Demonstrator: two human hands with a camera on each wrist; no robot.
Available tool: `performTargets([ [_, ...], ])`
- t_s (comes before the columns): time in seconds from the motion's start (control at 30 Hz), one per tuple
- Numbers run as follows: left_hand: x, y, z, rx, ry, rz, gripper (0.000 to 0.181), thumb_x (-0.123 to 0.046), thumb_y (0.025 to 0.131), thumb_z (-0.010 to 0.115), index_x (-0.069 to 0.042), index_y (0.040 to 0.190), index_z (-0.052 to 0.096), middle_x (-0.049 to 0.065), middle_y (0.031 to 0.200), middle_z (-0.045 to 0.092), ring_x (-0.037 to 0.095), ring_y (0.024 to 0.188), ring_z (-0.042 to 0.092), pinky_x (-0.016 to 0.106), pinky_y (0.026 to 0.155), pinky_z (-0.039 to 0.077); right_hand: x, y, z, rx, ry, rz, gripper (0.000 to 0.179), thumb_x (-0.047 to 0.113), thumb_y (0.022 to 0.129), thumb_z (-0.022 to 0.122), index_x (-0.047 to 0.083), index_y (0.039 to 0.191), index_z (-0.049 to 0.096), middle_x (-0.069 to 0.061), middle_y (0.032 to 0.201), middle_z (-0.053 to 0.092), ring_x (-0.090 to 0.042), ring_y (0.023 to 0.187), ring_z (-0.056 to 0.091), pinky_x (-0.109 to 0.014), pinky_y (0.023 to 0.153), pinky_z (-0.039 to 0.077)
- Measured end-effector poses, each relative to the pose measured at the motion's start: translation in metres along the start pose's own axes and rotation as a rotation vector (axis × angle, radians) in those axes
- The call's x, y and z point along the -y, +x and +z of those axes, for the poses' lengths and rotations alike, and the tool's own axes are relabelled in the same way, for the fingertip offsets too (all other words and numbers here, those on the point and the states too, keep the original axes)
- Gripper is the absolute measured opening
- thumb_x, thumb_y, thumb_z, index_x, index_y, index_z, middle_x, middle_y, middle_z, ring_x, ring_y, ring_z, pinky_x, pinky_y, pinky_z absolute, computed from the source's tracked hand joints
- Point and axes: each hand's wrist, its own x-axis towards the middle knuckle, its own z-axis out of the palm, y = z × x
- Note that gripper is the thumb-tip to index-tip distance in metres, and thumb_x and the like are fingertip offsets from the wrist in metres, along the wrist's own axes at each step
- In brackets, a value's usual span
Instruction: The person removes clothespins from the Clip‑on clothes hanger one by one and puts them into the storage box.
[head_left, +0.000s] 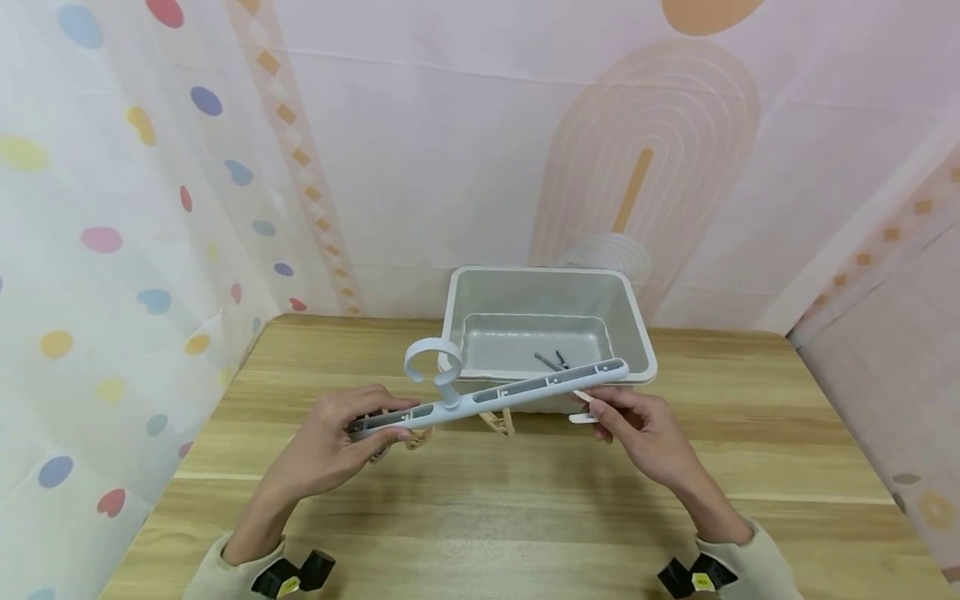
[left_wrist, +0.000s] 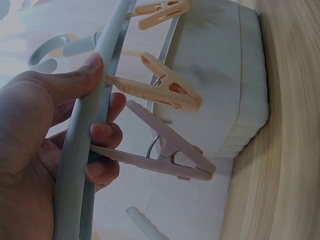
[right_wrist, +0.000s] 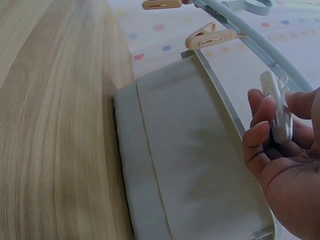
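Note:
My left hand (head_left: 330, 442) grips one end of a pale blue-grey clip hanger (head_left: 487, 404), its round hook (head_left: 433, 343) pointing up. The bar slants upward to the right, its far end overlapping the bin's front rim in the head view. Below the bar hang peach clothespins (left_wrist: 157, 92) and a mauve clothespin (left_wrist: 160, 162). A pale clothespin tip (left_wrist: 146, 223) shows lower in the left wrist view. Close under the bar's right end, my right hand (head_left: 648, 437) pinches a white clothespin (right_wrist: 280, 112) between thumb and fingers.
Behind the hanger a light grey plastic bin (head_left: 641, 333) stands on the wooden table (head_left: 480, 517). Inside lie a few small dark pieces (head_left: 549, 362). A patterned curtain (head_left: 420, 167) hangs close behind and to the left of the table.

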Motion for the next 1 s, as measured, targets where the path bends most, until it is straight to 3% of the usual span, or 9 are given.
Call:
performTargets([
  [0.17, 0.001, -0.002, -0.002, -0.007, 0.000, -0.019, 0.037, -0.003, 0.086, 0.081, -0.016, 0.120, 0.074, -0.009, 0.089, 0.070, 0.001, 0.062, 0.056, 0.016, 0.058, 0.046, -0.001, -0.003, -0.005, 0.024, -0.006, 0.027, 0.027, 0.012, 0.106, 0.058, -0.005, 0.123, 0.069, 0.001, 0.089, 0.068, -0.007, 0.074, 0.064, -0.026, 0.068, 0.057],
  [0.57, 0.003, -0.004, -0.012, -0.011, 0.028, -0.089, 0.036, -0.005, 0.087, 0.081, -0.015, 0.120, 0.074, -0.010, 0.092, 0.070, 0.002, 0.062, 0.057, 0.017, 0.058, 0.047, 0.003, -0.005, -0.013, 0.037, -0.090, -0.036, 0.015, 0.010, 0.103, 0.062, 0.008, 0.114, 0.073, -0.002, 0.084, 0.069, -0.013, 0.074, 0.065, -0.026, 0.067, 0.055],
  [1.0, 0.008, -0.003, -0.015, 0.001, 0.002, -0.100, 0.035, -0.005, 0.088, 0.079, -0.016, 0.120, 0.074, -0.009, 0.085, 0.066, 0.000, 0.053, 0.053, 0.018, 0.049, 0.045, 0.019, -0.004, -0.032, -0.010, -0.088, -0.068, 0.023, 0.004, 0.101, 0.062, -0.004, 0.122, 0.069, 0.009, 0.095, 0.073, -0.007, 0.081, 0.072, -0.026, 0.073, 0.060],
])
